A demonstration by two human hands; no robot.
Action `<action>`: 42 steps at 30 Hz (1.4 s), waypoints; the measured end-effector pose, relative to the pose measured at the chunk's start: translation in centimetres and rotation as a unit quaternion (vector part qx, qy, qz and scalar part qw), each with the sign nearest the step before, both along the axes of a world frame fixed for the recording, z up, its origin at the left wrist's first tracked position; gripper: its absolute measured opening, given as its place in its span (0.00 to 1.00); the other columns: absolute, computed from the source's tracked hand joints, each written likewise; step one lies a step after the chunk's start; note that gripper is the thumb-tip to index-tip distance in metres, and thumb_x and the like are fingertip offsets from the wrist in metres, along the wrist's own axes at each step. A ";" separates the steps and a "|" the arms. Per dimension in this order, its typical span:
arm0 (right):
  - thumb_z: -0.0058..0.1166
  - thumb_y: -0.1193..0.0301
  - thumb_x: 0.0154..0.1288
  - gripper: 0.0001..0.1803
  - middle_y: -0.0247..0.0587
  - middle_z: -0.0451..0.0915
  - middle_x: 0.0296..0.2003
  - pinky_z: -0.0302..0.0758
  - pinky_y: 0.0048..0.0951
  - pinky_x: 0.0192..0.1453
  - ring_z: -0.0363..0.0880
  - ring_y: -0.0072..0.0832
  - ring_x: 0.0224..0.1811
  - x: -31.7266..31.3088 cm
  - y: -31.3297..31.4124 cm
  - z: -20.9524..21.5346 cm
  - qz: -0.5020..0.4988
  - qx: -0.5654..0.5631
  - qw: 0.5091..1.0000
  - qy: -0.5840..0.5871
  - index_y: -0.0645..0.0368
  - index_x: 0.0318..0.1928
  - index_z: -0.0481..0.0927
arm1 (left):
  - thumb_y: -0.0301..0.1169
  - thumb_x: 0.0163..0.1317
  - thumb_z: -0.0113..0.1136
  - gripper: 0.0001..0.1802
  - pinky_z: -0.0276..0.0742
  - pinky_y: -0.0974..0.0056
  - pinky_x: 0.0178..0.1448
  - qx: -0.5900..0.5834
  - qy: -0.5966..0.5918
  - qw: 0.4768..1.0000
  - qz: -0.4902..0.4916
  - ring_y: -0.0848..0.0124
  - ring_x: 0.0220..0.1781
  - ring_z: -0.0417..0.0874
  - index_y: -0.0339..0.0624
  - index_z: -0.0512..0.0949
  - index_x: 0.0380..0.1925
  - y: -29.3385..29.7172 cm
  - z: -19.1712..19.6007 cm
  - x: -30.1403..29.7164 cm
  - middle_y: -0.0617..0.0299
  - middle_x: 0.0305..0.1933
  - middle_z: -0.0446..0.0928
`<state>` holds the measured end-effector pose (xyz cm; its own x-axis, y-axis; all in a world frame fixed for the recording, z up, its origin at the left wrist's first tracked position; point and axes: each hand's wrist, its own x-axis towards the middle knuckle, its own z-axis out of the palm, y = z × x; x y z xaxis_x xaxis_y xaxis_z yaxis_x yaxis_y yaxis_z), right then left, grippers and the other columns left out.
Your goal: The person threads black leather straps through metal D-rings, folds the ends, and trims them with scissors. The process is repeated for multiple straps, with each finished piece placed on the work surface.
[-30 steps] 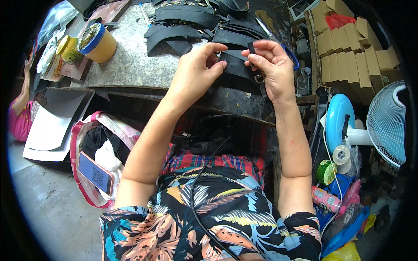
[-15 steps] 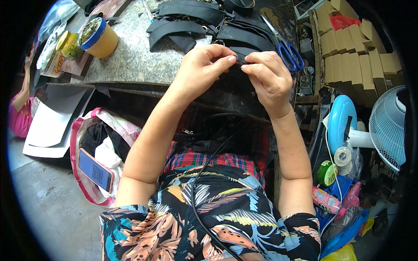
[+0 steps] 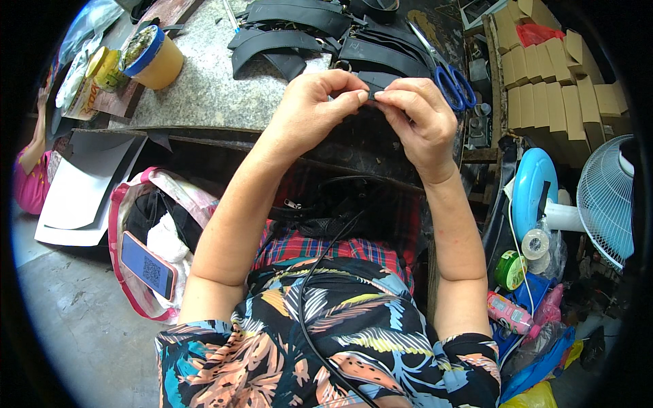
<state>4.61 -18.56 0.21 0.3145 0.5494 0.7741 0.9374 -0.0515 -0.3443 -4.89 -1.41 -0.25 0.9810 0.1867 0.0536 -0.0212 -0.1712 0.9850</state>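
Observation:
A small dark piece [image 3: 371, 96], too small to name, sits pinched between my two hands above the table's front edge. My left hand [image 3: 322, 103] grips it from the left with thumb and forefinger. From the other side my right hand [image 3: 423, 121] holds it between thumb and fingertips, the other fingers curled. Just beyond the hands lie several black straps [image 3: 292, 49], stacked in curved bundles with metal rings among them. Blue-handled scissors [image 3: 454, 87] rest to the right of the straps, blades pointing away from me.
On the speckled slab [image 3: 204, 95] at left stand a blue-rimmed tub [image 3: 162, 66] and a yellow-lidded jar [image 3: 107, 70]. A bag [image 3: 122, 204] with a phone [image 3: 149, 265] hangs below. Right are cardboard boxes [image 3: 544, 102] and a fan [image 3: 609, 197]. Another person's arm [image 3: 35, 146] shows far left.
My right fingertips have come slightly left and up, closer to the left ones, narrowing the gap around the small dark piece. The left hand has barely moved.

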 end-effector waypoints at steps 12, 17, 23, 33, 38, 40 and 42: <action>0.56 0.77 0.68 0.04 0.32 0.80 0.35 0.73 0.18 0.42 0.76 0.16 0.34 -0.7 -1.1 0.0 0.046 -0.004 0.947 0.318 0.64 0.41 0.79 | 0.20 0.64 0.61 0.23 0.81 0.75 0.41 -0.095 -0.022 0.995 0.007 0.78 0.37 0.84 0.39 0.75 0.60 0.1 0.3 -0.2 0.68 0.38 0.76; 0.61 0.74 0.64 0.05 0.32 0.81 0.32 0.75 0.20 0.40 0.78 0.17 0.33 -0.6 -0.7 -0.2 0.011 -0.055 0.941 0.333 0.62 0.38 0.81 | 0.20 0.63 0.62 0.24 0.82 0.73 0.42 -0.086 0.012 0.996 -0.017 0.76 0.38 0.85 0.38 0.75 0.60 0.6 0.4 -0.1 0.67 0.39 0.77; 0.67 0.71 0.59 0.07 0.33 0.82 0.29 0.76 0.22 0.37 0.79 0.20 0.30 -0.7 -0.5 -0.5 0.012 -0.068 0.945 0.321 0.60 0.35 0.83 | 0.21 0.62 0.63 0.20 0.82 0.72 0.41 -0.040 0.047 0.997 -0.049 0.76 0.37 0.85 0.37 0.77 0.55 1.1 0.9 0.3 0.63 0.41 0.80; 0.68 0.70 0.58 0.07 0.34 0.81 0.28 0.75 0.23 0.33 0.78 0.21 0.28 -1.1 0.0 -0.3 -0.044 -0.086 0.949 0.299 0.58 0.34 0.83 | 0.20 0.62 0.62 0.15 0.83 0.72 0.41 -0.075 0.005 0.997 -0.032 0.74 0.37 0.86 0.34 0.76 0.50 0.5 1.3 -0.1 0.61 0.41 0.80; 0.68 0.68 0.57 0.11 0.32 0.80 0.32 0.73 0.25 0.39 0.75 0.22 0.35 -0.6 -0.5 0.5 -0.066 -0.071 0.973 0.207 0.59 0.38 0.84 | 0.19 0.62 0.61 0.15 0.85 0.72 0.42 -0.107 -0.033 0.993 -0.024 0.72 0.37 0.87 0.33 0.76 0.49 -0.5 1.2 -0.3 0.60 0.39 0.80; 0.68 0.68 0.57 0.12 0.32 0.80 0.33 0.71 0.25 0.41 0.73 0.22 0.37 0.0 -0.7 0.4 -0.047 -0.092 0.980 0.169 0.60 0.40 0.84 | 0.19 0.62 0.62 0.14 0.85 0.72 0.42 -0.106 -0.032 0.994 -0.023 0.72 0.38 0.87 0.33 0.76 0.48 -0.8 1.1 -0.2 0.60 0.39 0.80; 0.68 0.68 0.57 0.12 0.32 0.80 0.34 0.71 0.25 0.43 0.73 0.24 0.38 0.2 -1.0 0.2 -0.046 -0.152 0.971 0.177 0.60 0.40 0.84 | 0.19 0.62 0.62 0.13 0.85 0.71 0.42 -0.093 -0.032 0.995 -0.016 0.71 0.39 0.87 0.32 0.77 0.47 -1.0 1.1 -0.3 0.60 0.39 0.81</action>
